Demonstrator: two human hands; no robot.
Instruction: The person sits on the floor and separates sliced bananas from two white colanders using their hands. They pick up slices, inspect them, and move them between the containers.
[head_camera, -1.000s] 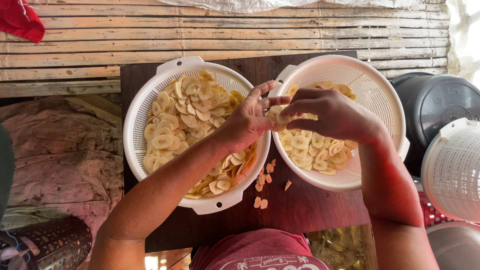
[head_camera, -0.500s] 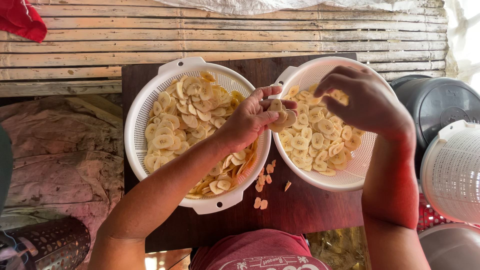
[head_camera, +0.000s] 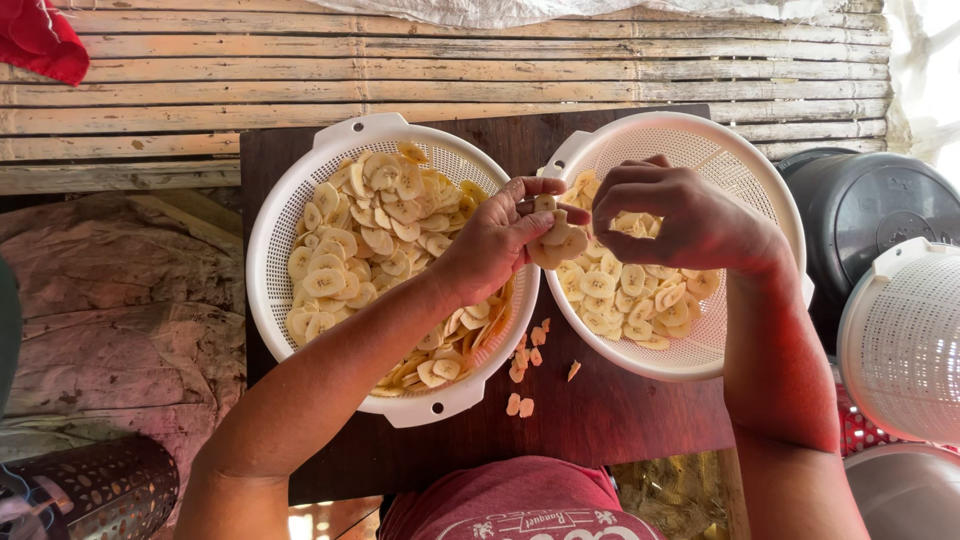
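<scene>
1. Both hands met over the gap between the two baskets. The left hand (head_camera: 495, 245) was closed around a small stack of pale banana slices (head_camera: 553, 240), holding them just above the rims. The right hand (head_camera: 680, 215) hovered over the right basket with fingers curled loosely; whether it held a slice could not be told.
2. Half a second before, the right hand had been further out over the right basket; it had since come back toward the stack, which suggested one slice had been let go and another was being fetched.
3. Closest to the person, a few stray pieces (head_camera: 520, 404) lay on the dark wooden board (head_camera: 600, 420), between the baskets' near edges.
4. Left white basket (head_camera: 300, 190) was heaped with slices, well over half full.
5. Right white basket (head_camera: 740, 170) held a thinner layer, gathered toward its near and left side, the far mesh bare.
6. Further right stood a dark tub (head_camera: 870, 215) and another white basket (head_camera: 905, 340); beyond everything ran a bamboo slat wall (head_camera: 450, 60).
</scene>
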